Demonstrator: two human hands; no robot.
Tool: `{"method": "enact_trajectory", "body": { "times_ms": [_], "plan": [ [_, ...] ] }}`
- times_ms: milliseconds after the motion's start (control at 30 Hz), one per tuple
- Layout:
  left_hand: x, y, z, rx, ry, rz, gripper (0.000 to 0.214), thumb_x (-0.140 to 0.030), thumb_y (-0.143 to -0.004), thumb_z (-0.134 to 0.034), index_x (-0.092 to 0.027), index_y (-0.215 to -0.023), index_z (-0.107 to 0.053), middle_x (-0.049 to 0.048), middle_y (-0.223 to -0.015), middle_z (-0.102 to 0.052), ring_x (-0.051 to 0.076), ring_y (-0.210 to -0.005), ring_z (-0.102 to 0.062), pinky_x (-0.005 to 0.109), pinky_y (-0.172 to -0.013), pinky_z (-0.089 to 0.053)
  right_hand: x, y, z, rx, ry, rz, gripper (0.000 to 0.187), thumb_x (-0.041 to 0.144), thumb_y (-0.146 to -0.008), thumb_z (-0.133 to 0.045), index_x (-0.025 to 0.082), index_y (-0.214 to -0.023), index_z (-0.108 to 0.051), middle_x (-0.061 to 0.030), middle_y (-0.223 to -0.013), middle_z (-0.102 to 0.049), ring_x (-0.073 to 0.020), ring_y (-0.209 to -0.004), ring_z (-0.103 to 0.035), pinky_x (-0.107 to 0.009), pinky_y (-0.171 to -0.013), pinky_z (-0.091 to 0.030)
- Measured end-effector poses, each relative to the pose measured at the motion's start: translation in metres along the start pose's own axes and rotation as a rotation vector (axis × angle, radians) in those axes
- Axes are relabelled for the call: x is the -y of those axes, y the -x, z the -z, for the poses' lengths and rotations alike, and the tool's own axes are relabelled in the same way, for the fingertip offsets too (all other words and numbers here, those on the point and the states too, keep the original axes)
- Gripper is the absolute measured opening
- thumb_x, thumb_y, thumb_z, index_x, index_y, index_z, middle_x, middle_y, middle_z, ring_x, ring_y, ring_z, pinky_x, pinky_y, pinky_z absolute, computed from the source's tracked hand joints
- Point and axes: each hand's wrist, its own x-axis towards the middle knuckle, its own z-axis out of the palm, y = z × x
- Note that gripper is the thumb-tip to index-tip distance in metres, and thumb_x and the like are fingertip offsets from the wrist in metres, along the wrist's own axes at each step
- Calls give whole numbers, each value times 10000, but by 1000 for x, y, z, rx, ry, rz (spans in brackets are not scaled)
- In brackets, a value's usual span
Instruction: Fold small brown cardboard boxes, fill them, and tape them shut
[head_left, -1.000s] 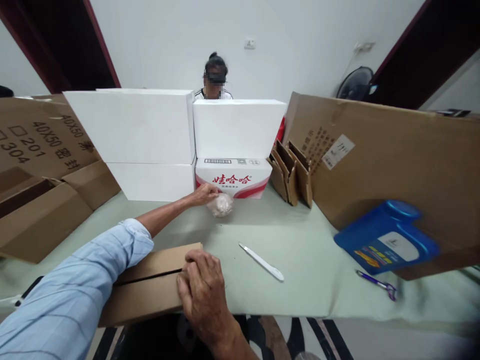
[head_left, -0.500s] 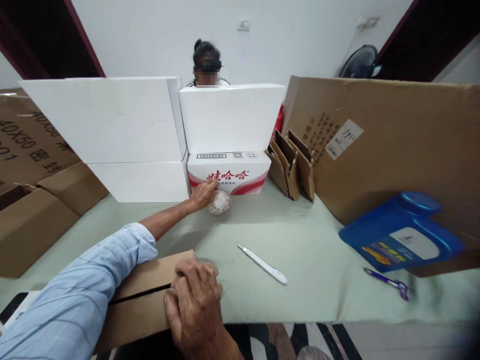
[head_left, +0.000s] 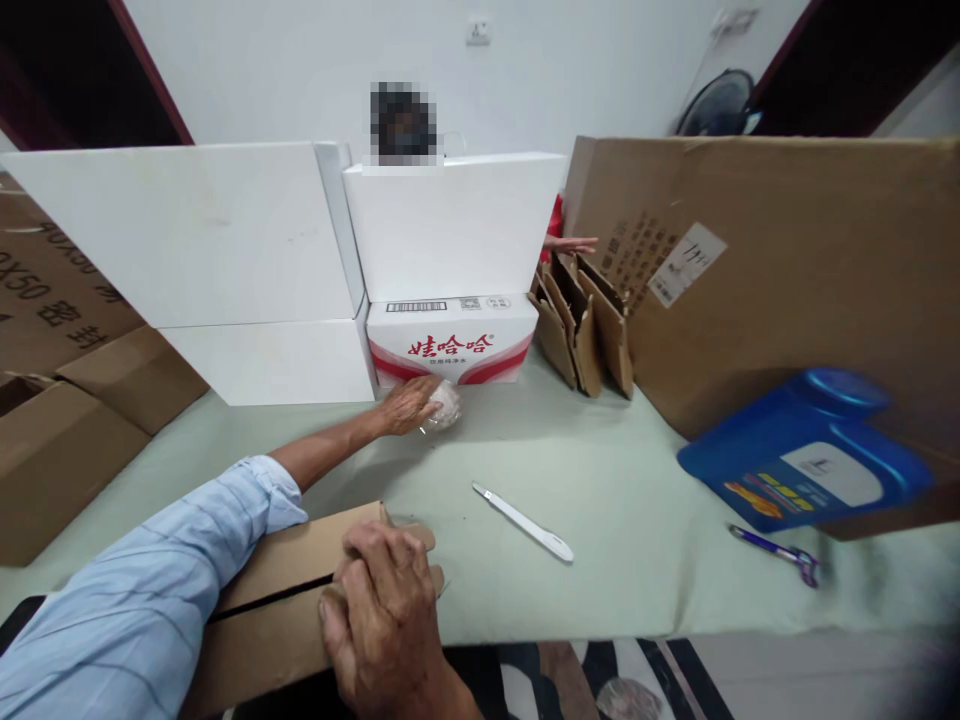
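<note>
My left hand (head_left: 407, 405) reaches across the pale green table (head_left: 600, 490) and closes on a clear plastic bag holding something pale (head_left: 444, 407), just in front of the red and white printed box (head_left: 452, 340). My right hand (head_left: 382, 610) lies palm down on the right end of a flat brown cardboard box (head_left: 277, 590) at the near table edge, its fingers curled over the box's corner. A white plastic knife (head_left: 523, 521) lies on the table to the right of that box.
White boxes (head_left: 225, 260) are stacked at the back, with brown cartons (head_left: 67, 420) at the left. A large cardboard sheet (head_left: 780, 260) leans at the right, a blue jug (head_left: 806, 450) against it. Folded cardboard pieces (head_left: 581, 325) stand nearby. A purple tool (head_left: 776, 553) lies near the right. Another person sits behind the boxes; their hand (head_left: 570, 243) shows.
My left hand has settled lower over the plastic bag. My right hand slid slightly toward me on the cardboard box. The other person's hand appeared behind the folded cardboard.
</note>
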Motion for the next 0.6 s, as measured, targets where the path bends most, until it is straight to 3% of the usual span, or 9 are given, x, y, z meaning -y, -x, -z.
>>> {"method": "enact_trajectory", "body": {
  "times_ms": [233, 367, 500, 600],
  "plan": [
    [-4, 6, -6, 45, 3, 84, 485, -393, -1057, -736, -198, -1487, -624, 143, -1552, -609, 337, -1353, -650, 588, -1117, -578, 1, 2, -2, -9, -10, -6, 104, 178, -926, -651, 195, -1017, -604, -95, -1184, -714, -263, -1107, -645, -433, -955, -460],
    [-13, 10, 2, 63, 20, 123, 456, -389, -1060, -734, -190, -1460, -639, 137, -1505, -639, 320, -1303, -678, 561, -1082, -603, 2, 1, 2, 29, -10, -31, 106, 182, -930, -670, 205, -1007, -601, -83, -1184, -712, -256, -1104, -637, -434, -988, -460],
    [-28, 7, 31, 105, 54, 127, 437, -394, -1066, -726, -185, -1442, -648, 131, -1477, -654, 310, -1276, -691, 551, -1062, -613, 1, -3, 7, 77, 19, -39, 131, 141, -933, -667, 223, -1009, -598, -73, -1180, -715, -253, -1101, -640, -433, -1001, -460],
    [-41, 8, 77, 134, 88, 109, 415, -387, -1020, -783, -167, -1361, -695, 131, -1396, -706, 292, -1216, -714, 500, -1049, -613, -1, -6, 8, 118, 31, -32, 137, 117, -948, -652, 230, -998, -592, -74, -1188, -716, -257, -1117, -638, -429, -996, -463]
  ]
}}
